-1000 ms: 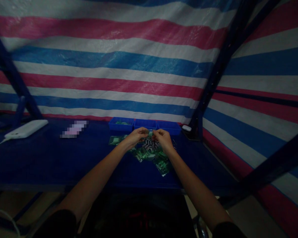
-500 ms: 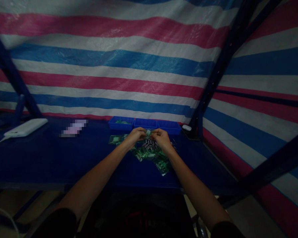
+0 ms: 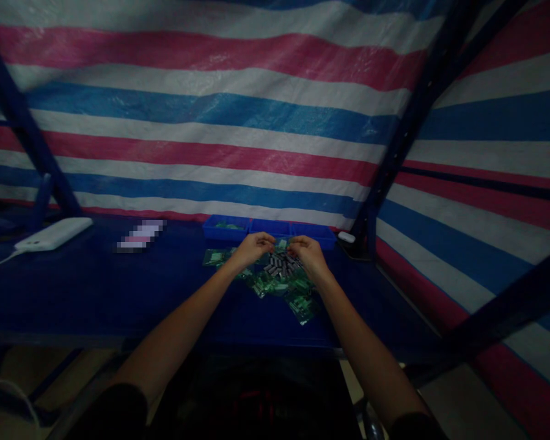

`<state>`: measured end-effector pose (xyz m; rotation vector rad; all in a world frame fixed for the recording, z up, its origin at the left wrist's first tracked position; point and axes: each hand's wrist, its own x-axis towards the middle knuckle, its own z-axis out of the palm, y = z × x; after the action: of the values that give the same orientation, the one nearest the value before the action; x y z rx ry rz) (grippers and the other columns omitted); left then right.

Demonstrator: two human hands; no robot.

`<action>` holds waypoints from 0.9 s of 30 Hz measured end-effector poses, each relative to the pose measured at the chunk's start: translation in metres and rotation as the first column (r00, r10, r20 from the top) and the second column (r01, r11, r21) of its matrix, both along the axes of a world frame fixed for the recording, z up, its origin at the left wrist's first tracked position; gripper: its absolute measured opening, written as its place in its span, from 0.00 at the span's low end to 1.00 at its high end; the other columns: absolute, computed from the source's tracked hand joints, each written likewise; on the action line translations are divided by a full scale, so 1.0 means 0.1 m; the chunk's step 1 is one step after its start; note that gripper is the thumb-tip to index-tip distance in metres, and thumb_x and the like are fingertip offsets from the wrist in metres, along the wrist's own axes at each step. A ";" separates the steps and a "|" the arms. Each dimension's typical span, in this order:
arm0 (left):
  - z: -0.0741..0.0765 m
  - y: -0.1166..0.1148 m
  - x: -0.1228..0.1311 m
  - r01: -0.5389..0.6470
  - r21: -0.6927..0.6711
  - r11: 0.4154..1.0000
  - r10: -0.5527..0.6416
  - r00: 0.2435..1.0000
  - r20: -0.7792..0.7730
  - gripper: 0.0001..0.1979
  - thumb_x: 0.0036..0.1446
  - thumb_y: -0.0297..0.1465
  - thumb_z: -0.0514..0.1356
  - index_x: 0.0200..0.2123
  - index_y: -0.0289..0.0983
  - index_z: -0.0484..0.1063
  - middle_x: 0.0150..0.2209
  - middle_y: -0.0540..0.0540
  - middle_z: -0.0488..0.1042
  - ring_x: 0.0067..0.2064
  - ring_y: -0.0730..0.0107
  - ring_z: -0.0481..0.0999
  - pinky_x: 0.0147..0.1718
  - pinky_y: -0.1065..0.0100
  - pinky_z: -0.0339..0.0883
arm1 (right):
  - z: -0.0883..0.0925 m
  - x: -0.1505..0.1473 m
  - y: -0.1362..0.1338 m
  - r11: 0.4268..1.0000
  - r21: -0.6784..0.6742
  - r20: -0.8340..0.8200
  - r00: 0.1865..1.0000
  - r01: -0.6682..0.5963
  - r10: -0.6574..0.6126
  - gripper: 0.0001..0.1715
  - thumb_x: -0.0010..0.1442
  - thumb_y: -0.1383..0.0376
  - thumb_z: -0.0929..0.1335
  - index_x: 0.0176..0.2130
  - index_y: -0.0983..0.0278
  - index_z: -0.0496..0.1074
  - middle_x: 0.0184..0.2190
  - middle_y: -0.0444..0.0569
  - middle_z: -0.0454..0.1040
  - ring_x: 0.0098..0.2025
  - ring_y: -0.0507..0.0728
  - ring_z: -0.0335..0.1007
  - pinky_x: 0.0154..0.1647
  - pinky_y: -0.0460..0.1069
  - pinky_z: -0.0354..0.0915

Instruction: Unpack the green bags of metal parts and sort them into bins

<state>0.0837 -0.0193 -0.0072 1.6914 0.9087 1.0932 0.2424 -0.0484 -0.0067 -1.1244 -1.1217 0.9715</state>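
My left hand and my right hand are held close together over a blue table. Both pinch a small green board in a clear bag between their fingertips. Under them lies a pile of green circuit boards in clear bags, with a cluster of small dark and white parts on top. More green boards lie to the left of my left hand.
Three blue bins stand in a row behind the hands. A white power bank with a cable lies far left, a small white object at the right. Striped tarpaulin backs the table between dark blue frame posts.
The hands have stayed pinched on the small green piece and shifted slightly right and up in view; the camera moved a little.
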 end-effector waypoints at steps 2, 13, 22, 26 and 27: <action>-0.01 0.00 0.00 0.004 0.059 0.998 -0.003 1.000 -0.019 0.08 0.42 0.24 0.58 0.31 0.33 0.69 0.27 0.49 0.72 0.32 0.71 0.71 0.38 0.66 0.63 | -0.01 0.00 0.01 1.000 -0.007 -0.026 1.000 0.008 -0.008 0.09 0.37 0.70 0.65 0.26 0.66 0.67 0.17 0.40 0.69 0.19 0.49 0.64 0.22 0.43 0.57; -0.09 0.04 0.03 -0.032 0.176 0.984 0.043 0.997 -0.060 0.09 0.44 0.25 0.58 0.33 0.32 0.70 0.30 0.47 0.73 0.34 0.70 0.71 0.38 0.66 0.63 | 0.01 -0.02 -0.02 0.998 -0.007 -0.163 0.984 -0.067 0.065 0.10 0.39 0.68 0.68 0.28 0.66 0.68 0.18 0.42 0.71 0.21 0.50 0.66 0.24 0.44 0.60; -0.05 -0.01 0.02 -0.002 0.005 1.000 0.002 0.999 0.040 0.11 0.47 0.34 0.58 0.31 0.32 0.71 0.25 0.50 0.69 0.28 0.73 0.67 0.28 0.72 0.59 | 0.04 -0.03 -0.07 1.000 0.006 0.056 0.998 -0.024 0.024 0.11 0.43 0.61 0.69 0.21 0.65 0.65 0.13 0.40 0.66 0.16 0.48 0.60 0.18 0.43 0.56; -0.04 -0.03 0.04 0.015 -0.061 0.998 -0.011 0.998 0.058 0.13 0.46 0.38 0.59 0.30 0.33 0.70 0.23 0.51 0.68 0.26 0.75 0.65 0.27 0.73 0.58 | 0.05 -0.03 -0.08 1.000 0.005 0.067 0.997 -0.024 0.024 0.12 0.45 0.60 0.68 0.21 0.65 0.64 0.12 0.39 0.64 0.13 0.47 0.58 0.15 0.42 0.53; -0.04 -0.04 0.04 0.014 -0.071 0.997 -0.010 0.998 0.062 0.13 0.46 0.38 0.59 0.30 0.33 0.70 0.23 0.51 0.68 0.25 0.75 0.65 0.26 0.73 0.58 | 0.05 -0.03 -0.08 1.000 -0.002 0.070 0.997 -0.027 0.027 0.12 0.46 0.60 0.68 0.22 0.65 0.64 0.12 0.38 0.63 0.13 0.47 0.57 0.15 0.42 0.53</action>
<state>0.0879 -0.0230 -0.0114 1.5942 0.8874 1.0863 0.2396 -0.0566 -0.0016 -1.1544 -1.1954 0.9600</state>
